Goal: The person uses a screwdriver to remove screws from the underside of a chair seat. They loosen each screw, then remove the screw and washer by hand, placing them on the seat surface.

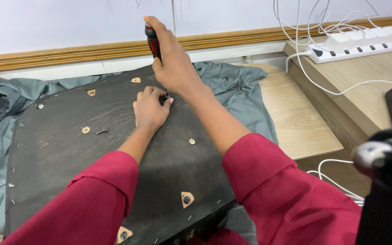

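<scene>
Right hand, grip wrapped round the red-and-black screwdriver held upright on the dark fabric-covered panel, left hand pinching at its tip; handle looks rigid, light, best held high on its ribbed body.

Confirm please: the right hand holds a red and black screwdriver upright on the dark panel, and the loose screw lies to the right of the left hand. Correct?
Not quite. In the head view the loose screw lies to the left of the left hand. The rest stands: the right hand holds the screwdriver upright on the dark panel.
</scene>
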